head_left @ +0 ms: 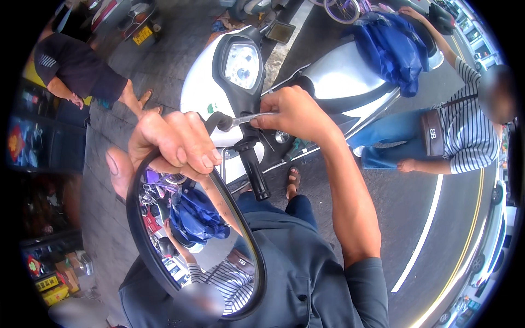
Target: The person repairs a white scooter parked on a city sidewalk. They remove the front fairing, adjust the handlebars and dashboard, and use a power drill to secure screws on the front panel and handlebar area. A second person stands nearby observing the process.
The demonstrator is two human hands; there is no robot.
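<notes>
Street, white scooter (202,87) — right hand (292,112) fingers pinch wrench (246,118) lying crosswise; left hand (172,142) grips mirror (191,240).

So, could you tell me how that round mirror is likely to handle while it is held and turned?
The mirror probably stays stiff: a dark rigid rim frames it. Its glass face, reflecting the blue bundle, looks fragile if knocked. Held by the left hand at the top edge only, it may swing, while the right hand works a wrench at its stem.

1 scooter (339,76), 1 mirror (191,240), 1 wrench (249,118), 2 hands, 2 other ppl, 1 blue cloth (391,46).
</notes>
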